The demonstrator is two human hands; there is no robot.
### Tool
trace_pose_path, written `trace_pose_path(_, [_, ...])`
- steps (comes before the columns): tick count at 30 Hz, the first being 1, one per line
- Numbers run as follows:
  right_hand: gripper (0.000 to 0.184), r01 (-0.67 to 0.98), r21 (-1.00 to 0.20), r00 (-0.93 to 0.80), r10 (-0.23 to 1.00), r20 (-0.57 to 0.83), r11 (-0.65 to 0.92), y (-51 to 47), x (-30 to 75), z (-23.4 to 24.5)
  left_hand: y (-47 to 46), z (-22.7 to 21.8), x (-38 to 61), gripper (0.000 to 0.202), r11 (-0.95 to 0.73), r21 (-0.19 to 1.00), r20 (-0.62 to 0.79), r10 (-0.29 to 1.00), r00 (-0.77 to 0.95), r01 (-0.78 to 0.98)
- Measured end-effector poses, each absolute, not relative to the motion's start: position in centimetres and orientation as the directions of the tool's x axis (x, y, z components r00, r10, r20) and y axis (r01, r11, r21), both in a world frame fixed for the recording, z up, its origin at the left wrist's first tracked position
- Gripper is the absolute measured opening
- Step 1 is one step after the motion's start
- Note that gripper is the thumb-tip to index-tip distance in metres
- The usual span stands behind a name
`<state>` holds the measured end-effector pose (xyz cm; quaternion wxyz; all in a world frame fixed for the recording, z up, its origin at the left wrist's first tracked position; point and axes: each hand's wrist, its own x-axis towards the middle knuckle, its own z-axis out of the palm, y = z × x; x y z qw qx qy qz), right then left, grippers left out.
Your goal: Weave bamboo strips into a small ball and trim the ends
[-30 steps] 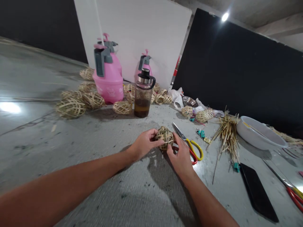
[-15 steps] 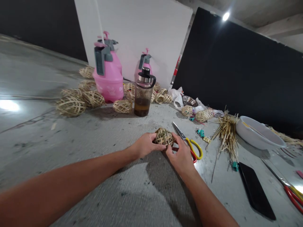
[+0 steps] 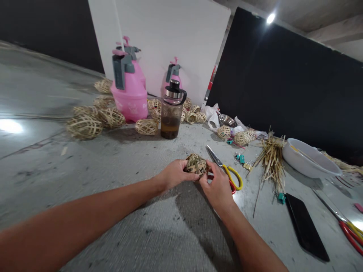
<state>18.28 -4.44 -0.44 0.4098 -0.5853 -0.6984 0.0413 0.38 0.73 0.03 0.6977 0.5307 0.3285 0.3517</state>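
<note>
A small woven bamboo ball [image 3: 196, 165] is held between my two hands, just above or on the grey table [image 3: 136, 230]; I cannot tell whether it rests there. My left hand [image 3: 176, 175] grips its left side, with the thumb along the near edge. On the right side, the fingers and thumb of my right hand [image 3: 217, 186] pinch the weave. Scissors [image 3: 227, 169] with yellow and red handles lie just beyond my right hand, which partly covers the red handle. The ball's underside is hidden.
Pink spray bottles [image 3: 132, 94], a drink bottle [image 3: 171, 113] and several woven balls [image 3: 85, 126] stand at the back. To the right are binder clips [image 3: 241, 158], a bundle of bamboo strips [image 3: 271, 160], a white bowl [image 3: 303, 166], a black phone-like slab [image 3: 306, 226] and second scissors [image 3: 340, 219].
The ball has turned very slightly between my fingers. Both hands keep nearly the same place and hold.
</note>
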Motion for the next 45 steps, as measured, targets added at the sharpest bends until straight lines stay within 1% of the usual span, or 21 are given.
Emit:
trace_pose_path(4, [0.043,0.783,-0.540,0.023,0.852,0.523,0.310,-4.3,18.4,-0.5,0.6,0.0,0.3,0.033,0.150,0.981,-0.065,0.847,0.528,-0.120])
trace_pose_path(9, [0.043,0.750,-0.573,0.027,0.849,0.527,0.331,-4.1,18.5,-0.7,0.5,0.2,0.3,0.035,0.115,0.982,-0.019,0.847,0.532,-0.149])
trace_pose_path(12, [0.041,0.736,-0.583,0.032,0.844,0.536,0.343,-4.0,18.6,-0.6,0.5,0.4,0.4,0.036,0.135,0.980,-0.035,0.841,0.539,-0.147])
trace_pose_path(15, [0.042,0.715,-0.603,0.012,0.856,0.517,0.354,-4.0,18.7,-0.5,0.5,0.6,0.3,0.031,0.166,0.975,-0.065,0.853,0.518,-0.150])
trace_pose_path(17, [0.047,0.703,-0.605,-0.029,0.865,0.501,0.374,-4.0,18.8,-0.5,0.6,0.6,0.3,0.029,0.202,0.965,-0.091,0.859,0.504,-0.170])
trace_pose_path(20, [0.060,0.724,-0.564,-0.077,0.859,0.506,0.397,-4.1,18.7,-0.6,0.7,0.6,0.2,0.032,0.252,0.943,-0.112,0.855,0.507,-0.216])
trace_pose_path(22, [0.067,0.747,-0.538,-0.087,0.859,0.505,0.392,-4.2,18.6,-0.8,0.8,0.5,0.1,0.035,0.255,0.940,-0.106,0.849,0.518,-0.225])
trace_pose_path(25, [0.070,0.766,-0.529,-0.080,0.871,0.485,0.365,-4.2,18.4,-1.1,1.0,0.5,0.1,0.041,0.221,0.956,-0.084,0.839,0.538,-0.195])
trace_pose_path(29, [0.070,0.781,-0.523,-0.057,0.873,0.484,0.341,-4.2,18.3,-1.2,1.4,0.2,0.1,0.041,0.157,0.981,-0.072,0.838,0.540,-0.112])
trace_pose_path(32, [0.068,0.775,-0.528,-0.052,0.868,0.494,0.347,-4.3,18.3,-1.2,1.6,-0.1,0.1,0.043,0.149,0.987,-0.089,0.837,0.539,-0.068])
trace_pose_path(35, [0.065,0.774,-0.528,-0.052,0.866,0.498,0.350,-4.5,18.2,-1.2,1.6,-0.3,0.1,0.042,0.176,0.980,-0.100,0.829,0.550,-0.088])
trace_pose_path(41, [0.058,0.777,-0.528,-0.019,0.851,0.524,0.343,-4.6,17.9,-1.1,0.9,0.1,0.3,0.039,0.256,0.949,-0.114,0.825,0.553,-0.185])
trace_pose_path(45, [0.058,0.750,-0.568,-0.006,0.861,0.508,0.340,-4.6,18.0,-0.7,0.6,0.4,0.3,0.034,0.256,0.949,-0.133,0.853,0.505,-0.183])
